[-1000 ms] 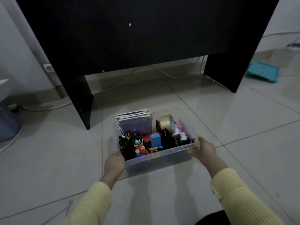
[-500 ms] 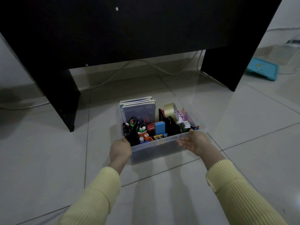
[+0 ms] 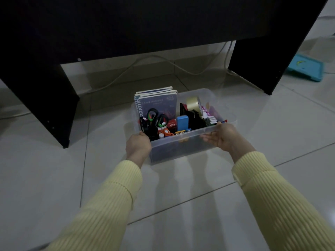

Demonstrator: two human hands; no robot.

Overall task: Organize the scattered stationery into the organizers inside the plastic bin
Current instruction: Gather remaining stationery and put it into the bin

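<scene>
Plastic bin [image 3: 181, 151] clear, faintly milky. In it: notebooks [image 3: 159, 103] navy-covered with pale lettering and white spiral wire, large scissors [image 3: 154, 115] black-handled with green lining, small scissors [image 3: 165, 132] orange, tape roll [image 3: 192, 104] dull beige, blue box [image 3: 182, 123] bright and plain, red box [image 3: 171, 123] with white print, clips [image 3: 180, 132] yellow, organizer [image 3: 194, 119] black, spotted strip [image 3: 205, 109] pink and white. Sleeves [image 3: 108, 205] pale yellow, ribbed lengthwise; desk [image 3: 145, 24] flat black; floor [image 3: 54, 178] pale grey tile with thin darker grout lines; cable [image 3: 145, 59] white; tray [image 3: 306, 69] teal with a yellow mark.
</scene>
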